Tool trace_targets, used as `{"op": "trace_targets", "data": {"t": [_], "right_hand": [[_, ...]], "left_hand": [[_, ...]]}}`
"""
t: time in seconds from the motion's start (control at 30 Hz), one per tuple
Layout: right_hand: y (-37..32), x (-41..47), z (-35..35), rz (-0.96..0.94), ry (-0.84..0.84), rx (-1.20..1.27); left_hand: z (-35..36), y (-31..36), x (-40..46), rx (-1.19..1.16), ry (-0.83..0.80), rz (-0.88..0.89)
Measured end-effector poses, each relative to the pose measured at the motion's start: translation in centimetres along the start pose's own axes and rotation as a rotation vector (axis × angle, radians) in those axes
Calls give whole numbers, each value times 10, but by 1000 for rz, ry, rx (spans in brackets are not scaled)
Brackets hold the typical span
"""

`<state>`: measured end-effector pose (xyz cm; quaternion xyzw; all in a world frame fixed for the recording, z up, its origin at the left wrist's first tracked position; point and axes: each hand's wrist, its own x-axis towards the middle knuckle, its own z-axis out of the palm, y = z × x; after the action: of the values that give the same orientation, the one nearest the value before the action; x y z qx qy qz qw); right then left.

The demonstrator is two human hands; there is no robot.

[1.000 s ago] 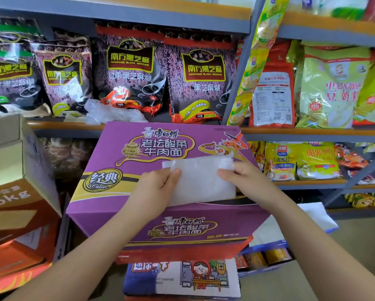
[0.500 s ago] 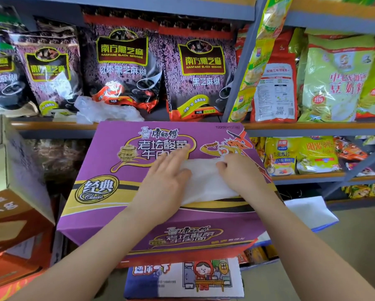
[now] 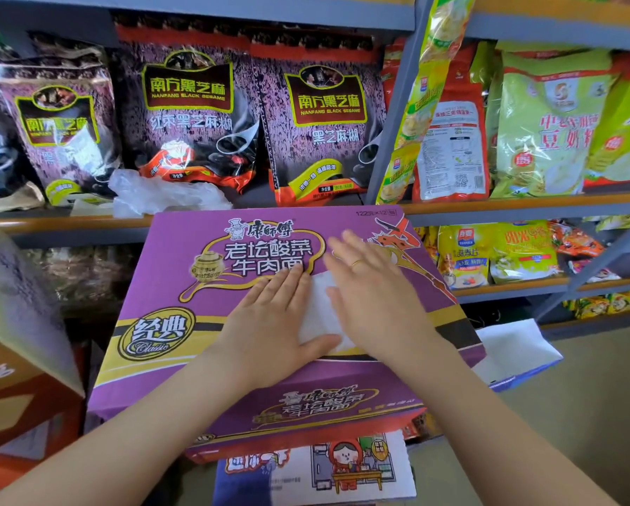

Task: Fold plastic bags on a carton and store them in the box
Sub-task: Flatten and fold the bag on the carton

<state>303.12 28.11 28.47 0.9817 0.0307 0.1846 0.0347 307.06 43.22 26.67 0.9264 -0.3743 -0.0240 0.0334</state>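
Glossy printed cardboard carton [image 3: 204,286]; translucent plastic bag [image 3: 320,308].

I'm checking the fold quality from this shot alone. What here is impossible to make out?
Head view only:
- Folded plastic bag: mostly covered by the left hand and right hand, so its outline and layers are hidden.
- Right fingers: motion-blurred.
- Crumpled plastic bags on the shelf: translucent heap, number unclear.
- Brown box at left: cut by the edge, its inside unseen.
- Purple carton: contents hidden, top closed.
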Motion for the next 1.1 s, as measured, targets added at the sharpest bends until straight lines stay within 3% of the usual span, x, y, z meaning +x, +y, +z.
{"op": "trace_targets", "data": {"t": [0.1,0.3,0.43,0.5,0.6,0.9,1.03,1.1], "right_hand": [[-6,-6,10,-6,-328,115],[21,-13,16,118,-424,139],[21,-13,16,115,-465,151],[24,-14,16,88,-496,151],[27,-14,20,80,-455,142],[44,-22,14,144,-466,161],[45,-27,10,-72,-258,107],[41,-25,8,-130,-334,208]], "left_hand": [[0,0,-1,10,-35,-23],[-23,0,7,118,-241,-57],[-29,27,22,106,49,96],[-22,37,27,30,80,208],[-5,31,25,-42,43,146],[-1,12,4,57,-39,103],[-3,0,-7,-14,-36,116],[-3,0,-8,-27,-33,129]]}}
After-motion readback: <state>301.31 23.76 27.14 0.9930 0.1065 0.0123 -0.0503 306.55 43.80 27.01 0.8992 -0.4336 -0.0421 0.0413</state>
